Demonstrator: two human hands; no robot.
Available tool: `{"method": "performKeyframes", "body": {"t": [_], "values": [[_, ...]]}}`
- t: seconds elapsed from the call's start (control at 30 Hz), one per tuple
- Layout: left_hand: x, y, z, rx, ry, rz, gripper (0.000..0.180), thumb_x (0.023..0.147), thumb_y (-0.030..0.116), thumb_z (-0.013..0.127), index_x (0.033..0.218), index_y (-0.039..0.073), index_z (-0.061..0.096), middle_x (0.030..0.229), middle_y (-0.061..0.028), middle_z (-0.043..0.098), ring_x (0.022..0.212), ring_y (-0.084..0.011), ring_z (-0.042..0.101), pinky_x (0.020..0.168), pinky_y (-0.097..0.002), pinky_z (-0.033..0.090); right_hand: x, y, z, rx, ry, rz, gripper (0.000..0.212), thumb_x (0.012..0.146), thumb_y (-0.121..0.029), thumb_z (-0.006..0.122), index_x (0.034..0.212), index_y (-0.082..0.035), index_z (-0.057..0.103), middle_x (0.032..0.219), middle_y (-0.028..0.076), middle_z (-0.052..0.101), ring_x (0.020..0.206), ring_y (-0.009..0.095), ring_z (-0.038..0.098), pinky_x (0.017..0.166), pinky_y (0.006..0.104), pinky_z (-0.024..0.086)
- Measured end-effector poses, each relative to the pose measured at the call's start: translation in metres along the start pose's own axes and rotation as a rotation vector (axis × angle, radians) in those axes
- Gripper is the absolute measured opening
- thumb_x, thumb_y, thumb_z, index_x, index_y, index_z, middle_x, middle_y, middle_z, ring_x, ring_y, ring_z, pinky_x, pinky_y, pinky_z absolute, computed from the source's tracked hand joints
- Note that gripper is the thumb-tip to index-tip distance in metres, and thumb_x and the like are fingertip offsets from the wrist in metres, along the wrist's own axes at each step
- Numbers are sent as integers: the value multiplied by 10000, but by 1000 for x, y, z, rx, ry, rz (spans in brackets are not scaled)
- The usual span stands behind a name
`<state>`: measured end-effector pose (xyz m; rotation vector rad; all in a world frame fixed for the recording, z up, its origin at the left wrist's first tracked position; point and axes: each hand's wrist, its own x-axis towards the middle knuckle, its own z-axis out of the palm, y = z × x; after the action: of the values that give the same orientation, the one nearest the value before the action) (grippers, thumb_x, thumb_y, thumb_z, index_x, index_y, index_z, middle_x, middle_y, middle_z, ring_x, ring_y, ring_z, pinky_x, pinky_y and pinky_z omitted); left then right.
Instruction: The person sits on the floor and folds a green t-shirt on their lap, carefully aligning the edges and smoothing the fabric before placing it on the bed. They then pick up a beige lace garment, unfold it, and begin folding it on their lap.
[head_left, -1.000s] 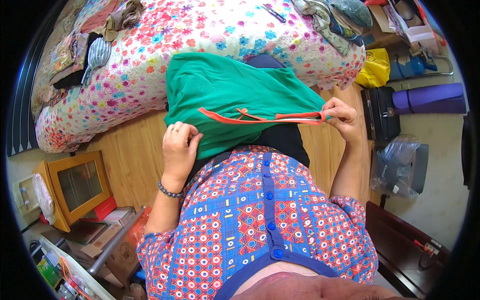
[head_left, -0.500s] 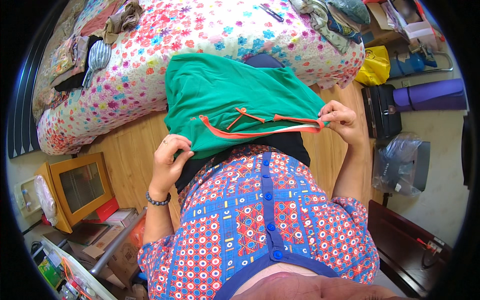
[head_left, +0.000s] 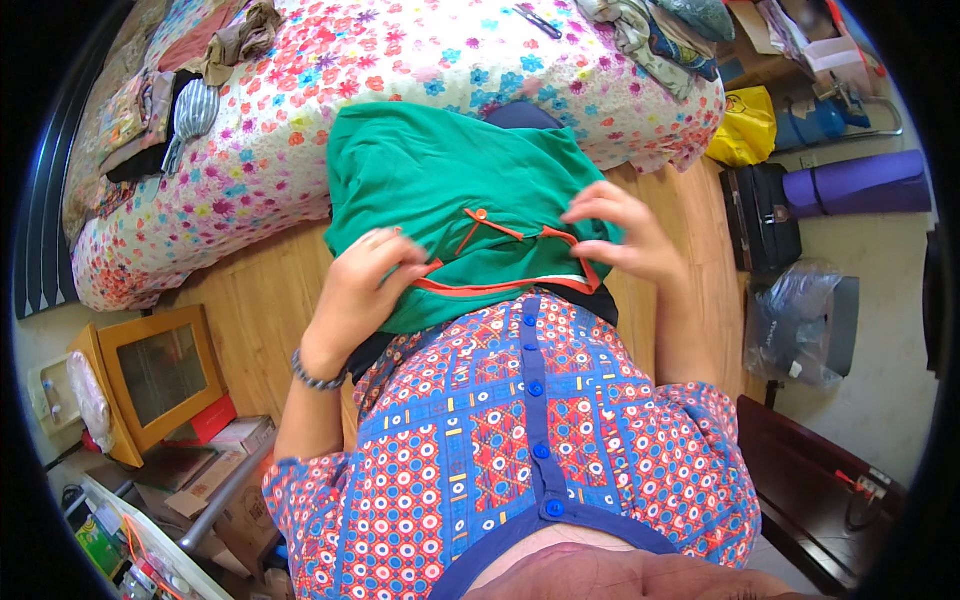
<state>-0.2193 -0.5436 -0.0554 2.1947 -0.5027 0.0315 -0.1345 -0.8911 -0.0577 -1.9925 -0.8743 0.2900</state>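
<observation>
A green garment (head_left: 450, 165) with an orange-trimmed opening, a small orange button and thin orange ties lies over my lap and reaches up to the bed edge. My left hand (head_left: 368, 285), with a ring and a dark bead bracelet, hovers at the left end of the orange trim (head_left: 480, 289). Its fingers are bent and smeared by motion, so their grip is unclear. At the right side of the cloth, my right hand (head_left: 632, 238) has its thumb and fingers spread apart, holding nothing. The thumb is close to the trim's right end.
Ahead is a bed with a floral sheet (head_left: 290, 130). Folded clothes (head_left: 150, 125) lie on its left and more clothes (head_left: 655, 45) on its right, with a dark pen-like object (head_left: 540, 22) between. A wooden cabinet (head_left: 165, 370) stands left; a black case (head_left: 762, 218) and purple rolled mat (head_left: 860, 184) stand right.
Both hands have moved inward from the garment's two corners, and my right hand has let go of its corner. The orange trim, stretched straight before, now lies slacker and more curved.
</observation>
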Motion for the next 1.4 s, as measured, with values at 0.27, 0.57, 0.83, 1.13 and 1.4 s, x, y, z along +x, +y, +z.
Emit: {"method": "performKeyframes", "body": {"t": [0.27,0.57,0.83,1.13,1.4], "values": [[91,-44,64,87,-106,280,137,815,86,664,944,41,675,919,-72,652,863,-232,620,781,-348,506,33,28,66,-40,242,26,124,793,-93,723,878,-34,658,880,93,592,808,253,589,666,329,465],[137,-35,61,-1197,-278,-395,112,923,94,623,988,6,648,874,-2,647,781,-59,586,698,-200,482,56,22,21,806,344,310,134,949,-136,615,888,-20,646,813,-68,586,735,18,481,658,186,398],[143,-51,98,-1132,-208,-394,234,912,49,635,1139,-1,606,1011,-38,652,936,-84,600,834,-224,491,50,62,31,699,371,420,139,949,-144,615,884,-26,651,817,-71,588,760,16,505,678,192,427],[141,-37,109,-664,-29,-205,144,850,4,697,991,-5,669,918,-33,649,793,-78,608,683,-217,502,48,66,28,759,309,447,135,948,-151,624,897,-30,656,835,-54,613,781,17,513,704,182,422],[144,-41,109,-858,-5,-356,82,897,82,660,882,5,641,827,-25,638,663,-74,565,603,-212,465,50,65,25,733,315,503,153,926,-148,653,925,5,668,847,-20,650,760,37,572,673,206,476]]}}
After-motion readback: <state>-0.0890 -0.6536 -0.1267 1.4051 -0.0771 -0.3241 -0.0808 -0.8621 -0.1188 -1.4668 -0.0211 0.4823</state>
